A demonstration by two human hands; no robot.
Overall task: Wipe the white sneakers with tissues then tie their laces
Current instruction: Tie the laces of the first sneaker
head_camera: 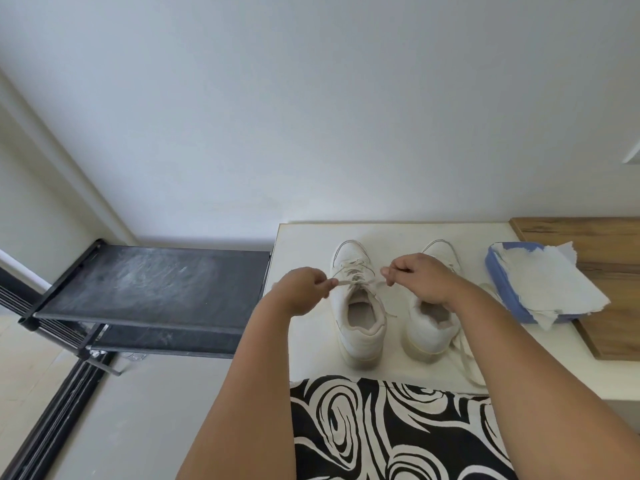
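Two white sneakers stand side by side on a white table (304, 244), toes pointing away from me. My left hand (304, 289) pinches one lace end of the left sneaker (358, 320) and holds it out to the left. My right hand (415, 278) pinches the other lace end (379, 284) and holds it out to the right, above the shoe's tongue. The right sneaker (429, 327) is partly hidden by my right wrist; its loose laces (465, 355) trail over the table on its right.
A blue tissue pack (502, 282) with torn white tissues (554, 282) on top lies right of the shoes, partly on a wooden board (595, 244). A black rack shelf (149, 285) stands left of the table. Black-and-white patterned fabric (381, 431) lies at the near edge.
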